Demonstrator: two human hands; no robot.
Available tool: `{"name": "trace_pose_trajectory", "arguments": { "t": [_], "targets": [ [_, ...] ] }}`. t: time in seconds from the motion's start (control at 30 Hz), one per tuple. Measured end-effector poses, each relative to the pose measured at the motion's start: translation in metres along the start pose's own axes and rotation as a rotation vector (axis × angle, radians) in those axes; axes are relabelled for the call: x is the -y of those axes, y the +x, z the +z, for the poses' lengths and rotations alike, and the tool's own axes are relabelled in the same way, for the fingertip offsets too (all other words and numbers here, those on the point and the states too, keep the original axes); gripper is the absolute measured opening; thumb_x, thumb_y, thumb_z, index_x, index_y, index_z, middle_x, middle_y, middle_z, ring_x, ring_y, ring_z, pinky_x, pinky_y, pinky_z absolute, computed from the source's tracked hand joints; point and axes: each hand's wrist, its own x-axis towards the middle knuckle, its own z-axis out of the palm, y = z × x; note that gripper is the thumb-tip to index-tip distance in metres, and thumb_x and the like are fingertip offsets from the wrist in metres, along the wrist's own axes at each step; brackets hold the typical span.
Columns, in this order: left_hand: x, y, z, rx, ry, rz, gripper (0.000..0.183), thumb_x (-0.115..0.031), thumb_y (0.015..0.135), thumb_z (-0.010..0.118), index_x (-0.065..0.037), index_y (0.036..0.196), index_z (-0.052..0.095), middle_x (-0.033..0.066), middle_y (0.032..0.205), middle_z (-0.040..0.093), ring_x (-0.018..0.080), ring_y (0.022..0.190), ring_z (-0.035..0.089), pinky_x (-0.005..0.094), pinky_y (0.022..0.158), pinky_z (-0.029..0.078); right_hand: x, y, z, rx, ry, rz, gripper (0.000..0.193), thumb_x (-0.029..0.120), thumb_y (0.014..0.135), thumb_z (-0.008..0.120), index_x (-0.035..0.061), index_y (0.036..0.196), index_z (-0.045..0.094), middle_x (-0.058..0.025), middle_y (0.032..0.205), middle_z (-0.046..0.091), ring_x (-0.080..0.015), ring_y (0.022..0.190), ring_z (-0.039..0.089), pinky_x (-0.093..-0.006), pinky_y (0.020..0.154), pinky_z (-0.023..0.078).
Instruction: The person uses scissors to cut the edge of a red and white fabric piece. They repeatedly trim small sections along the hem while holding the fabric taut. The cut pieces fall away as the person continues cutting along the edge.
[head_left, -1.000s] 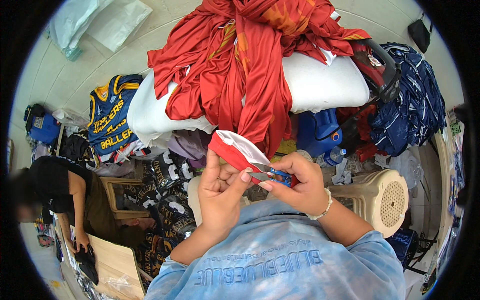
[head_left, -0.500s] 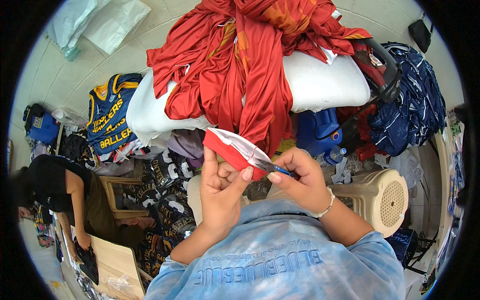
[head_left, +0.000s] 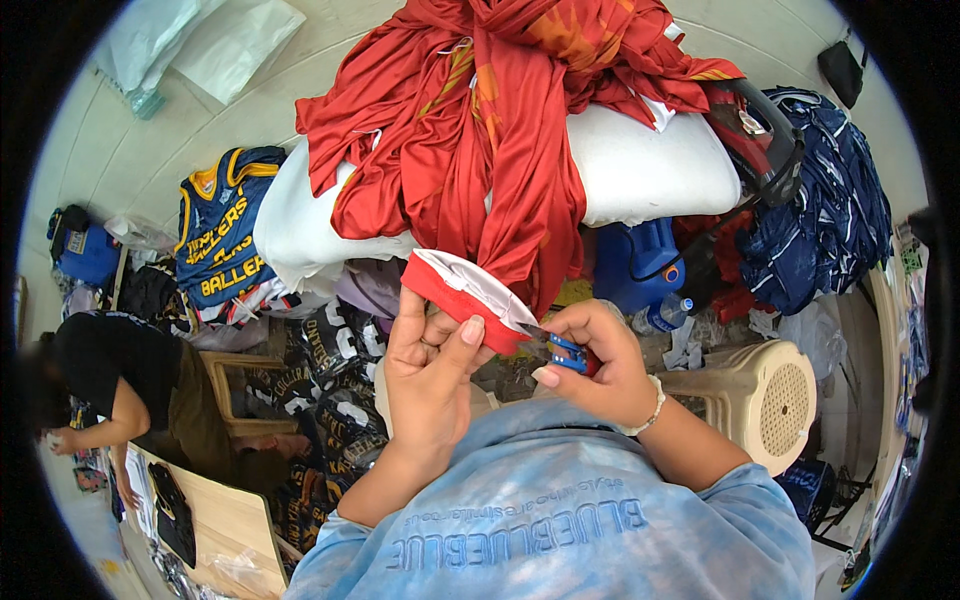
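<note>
The left hand [head_left: 425, 368] grasps a folded red and white cloth [head_left: 462, 291], thumb on the near face and fingers behind, with its white inner side turned up. The right hand [head_left: 607, 364] grips a small pair of blue-handled scissors [head_left: 566, 353], blades pointed toward the left hand. The blade tips meet the cloth's right end in the view; whether they touch it or lie just beside it cannot be told. A beaded bracelet [head_left: 652, 412] is worn on the right wrist. Beyond both hands, a heap of red clothes [head_left: 430, 130] lies over a white-covered surface [head_left: 650, 168]. Past the right hand stand a blue jug [head_left: 632, 262] and a clear bottle [head_left: 668, 314]; a beige stool [head_left: 783, 408] lies to its right. Well left of the left hand, another person [head_left: 110, 362] leans beside a wooden board [head_left: 228, 510] bearing a dark cloth [head_left: 172, 512].
</note>
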Motion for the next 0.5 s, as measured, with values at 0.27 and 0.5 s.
{"name": "trace_pose_trajectory", "arguments": {
  "t": [0.27,0.5],
  "targets": [
    [0.0009,-0.0005,0.003,0.034,0.033,0.003,0.064,0.004,0.088,0.056,-0.007,0.144,0.025,0.0093,0.107,0.063,0.0171,0.097,0.063,0.0353,0.085,0.054,-0.0031,0.0027,-0.0013,-0.005,-0.238,-0.102,0.03,0.016,0.077,0.078,0.0039,0.095,0.058,-0.0018,0.077,0.057,-0.0062,0.066,0.051,-0.0219,0.059,0.042],
    [0.0018,-0.002,0.0021,0.029,0.021,0.022,0.063,0.004,0.089,0.055,-0.006,0.144,0.026,0.0086,0.108,0.064,0.0164,0.098,0.063,0.0335,0.085,0.054,-0.0009,0.0027,-0.0008,-0.021,-0.275,-0.116,0.031,0.017,0.076,0.079,0.004,0.094,0.058,-0.0015,0.077,0.058,-0.0064,0.065,0.051,-0.0224,0.057,0.042]
  ]
}}
